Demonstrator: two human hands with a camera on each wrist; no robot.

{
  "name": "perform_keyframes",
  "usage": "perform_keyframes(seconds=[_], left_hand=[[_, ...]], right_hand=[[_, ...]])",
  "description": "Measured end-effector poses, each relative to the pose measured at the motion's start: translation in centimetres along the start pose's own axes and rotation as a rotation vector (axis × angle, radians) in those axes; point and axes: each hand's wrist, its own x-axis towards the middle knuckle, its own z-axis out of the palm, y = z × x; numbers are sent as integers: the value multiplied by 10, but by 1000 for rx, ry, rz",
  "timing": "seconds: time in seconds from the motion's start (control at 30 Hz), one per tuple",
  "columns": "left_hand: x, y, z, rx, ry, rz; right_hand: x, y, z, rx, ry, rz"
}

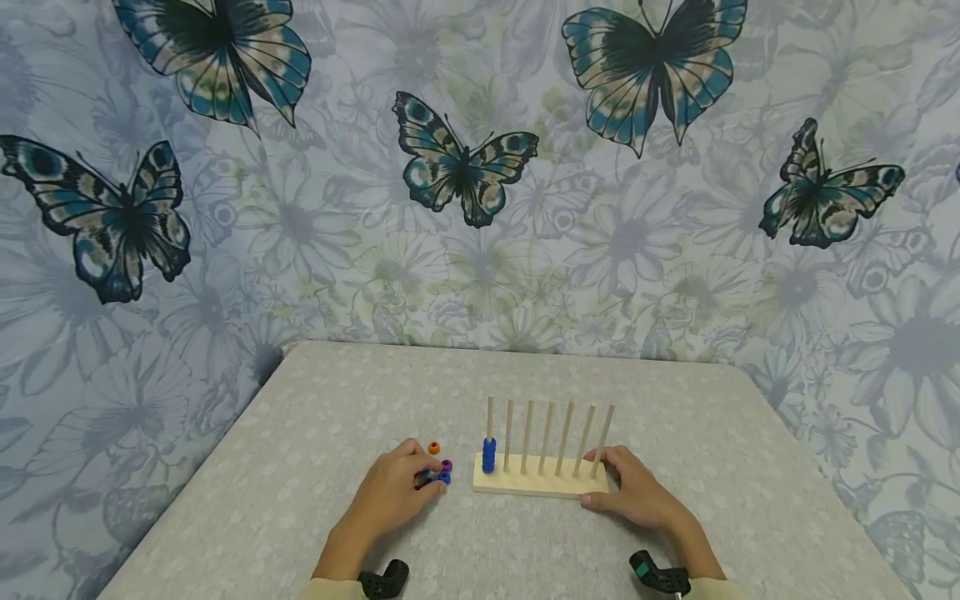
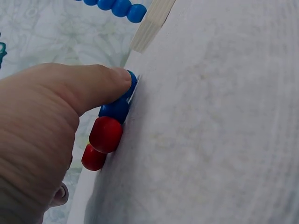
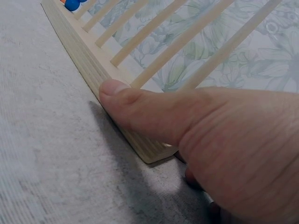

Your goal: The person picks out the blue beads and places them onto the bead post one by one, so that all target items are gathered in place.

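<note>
A wooden bead stand with a row of upright pegs sits on the table. Several blue beads are stacked on its leftmost peg. My right hand grips the stand's right end, thumb along the front edge, fingers behind. Left of the stand, my left hand pinches a blue bead low at the tabletop, the thumb lying on it. Another blue bead and two red beads lie beside the thumb in the left wrist view. A purple bead and an orange bead lie just beyond the fingers.
A pale patterned cloth covers the table. Its back edge meets a wall with flower and butterfly prints. The stand's other pegs hold no beads and rise between my hands.
</note>
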Motion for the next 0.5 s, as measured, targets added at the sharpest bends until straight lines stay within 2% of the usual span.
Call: perform_keyframes(seconds=[0.2,0.5], left_hand=[[0,1,0,25,2,18],[0,3,2,11,12,23]], right_hand=[[-1,-1,0,9,4,2],[-1,-1,0,0,2,13]])
